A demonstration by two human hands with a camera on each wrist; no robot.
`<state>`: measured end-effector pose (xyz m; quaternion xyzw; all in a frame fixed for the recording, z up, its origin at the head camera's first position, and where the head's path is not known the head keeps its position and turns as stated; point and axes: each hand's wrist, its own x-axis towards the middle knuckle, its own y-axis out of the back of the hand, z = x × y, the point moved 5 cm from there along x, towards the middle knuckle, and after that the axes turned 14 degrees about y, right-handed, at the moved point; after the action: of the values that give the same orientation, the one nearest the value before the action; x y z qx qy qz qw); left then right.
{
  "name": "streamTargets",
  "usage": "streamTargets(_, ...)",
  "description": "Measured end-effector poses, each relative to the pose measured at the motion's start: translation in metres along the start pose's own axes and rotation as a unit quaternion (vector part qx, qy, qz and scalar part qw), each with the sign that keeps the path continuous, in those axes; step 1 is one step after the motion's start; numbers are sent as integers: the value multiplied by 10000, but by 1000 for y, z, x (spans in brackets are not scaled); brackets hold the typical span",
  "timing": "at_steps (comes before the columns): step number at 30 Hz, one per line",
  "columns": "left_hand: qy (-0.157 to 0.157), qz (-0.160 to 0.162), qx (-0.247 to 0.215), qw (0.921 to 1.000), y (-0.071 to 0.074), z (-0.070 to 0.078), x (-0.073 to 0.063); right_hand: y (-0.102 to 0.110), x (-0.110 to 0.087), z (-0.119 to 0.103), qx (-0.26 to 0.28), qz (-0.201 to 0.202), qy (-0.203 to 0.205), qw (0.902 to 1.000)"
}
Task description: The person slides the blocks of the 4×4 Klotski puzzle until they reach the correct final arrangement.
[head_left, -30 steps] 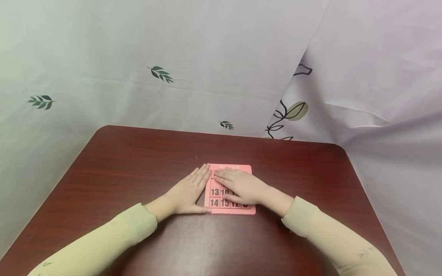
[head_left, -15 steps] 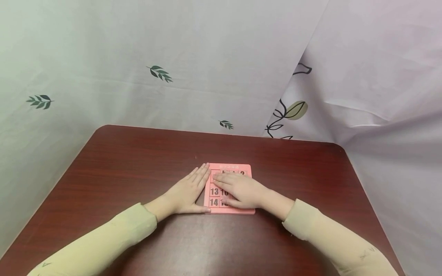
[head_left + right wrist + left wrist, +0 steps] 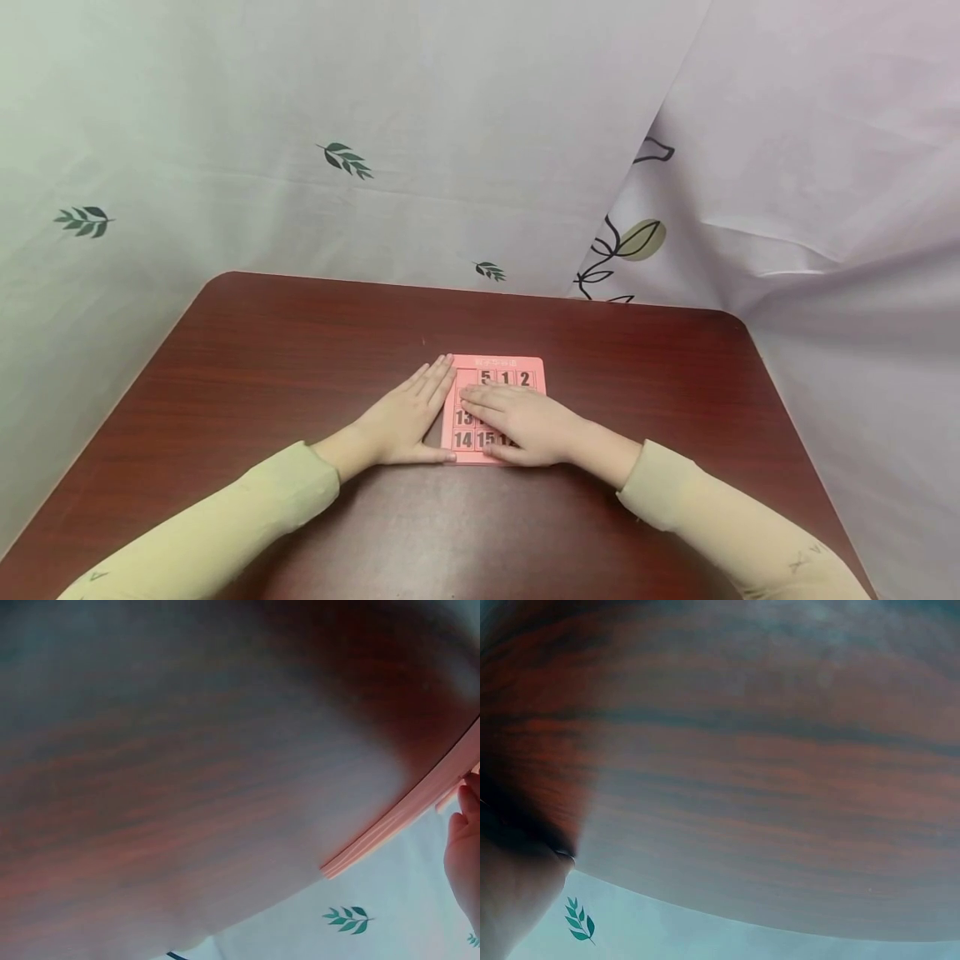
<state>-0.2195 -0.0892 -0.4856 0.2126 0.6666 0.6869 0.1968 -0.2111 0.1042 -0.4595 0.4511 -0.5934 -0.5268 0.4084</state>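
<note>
A pink number sliding puzzle [image 3: 510, 362] lies flat on the table in the head view. My left hand [image 3: 405, 423] rests at its left side, straight fingers along the edge and thumb at the near left corner. Over the tiles lies my right hand [image 3: 534, 427], its fingertips on the left column just below the top row. Tiles 5, 1 and 2 show in the top row, beside a bare slot [image 3: 467, 377] at top left. Tiles 13, 14 and 15 show lower down; the right hand hides several others. The right wrist view catches the puzzle's side edge [image 3: 397, 817].
The dark red-brown wooden table [image 3: 300, 350] extends around the puzzle, with rounded far corners. Pale cloth [image 3: 420, 100] printed with leaves hangs behind it and at both sides. A bit of my left hand [image 3: 525, 900] enters the left wrist view's lower left corner.
My right hand has slid slightly toward me from the top row, uncovering tiles 5, 1 and 2 and the bare top left slot. My left hand keeps its place.
</note>
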Motion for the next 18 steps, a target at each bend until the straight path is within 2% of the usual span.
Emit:
streamTargets(6, 3, -5, -2, 10000, 1, 1, 0, 7, -8, 6, -10, 118, -79, 9999)
streamTargets(13, 18, 23, -19, 10000, 0, 0, 1, 6, -25, 20, -111, 310, -353, 9988)
streamTargets(18, 24, 50, -42, 10000, -1, 0, 1, 5, -24, 22, -43, 343, -360, 9988)
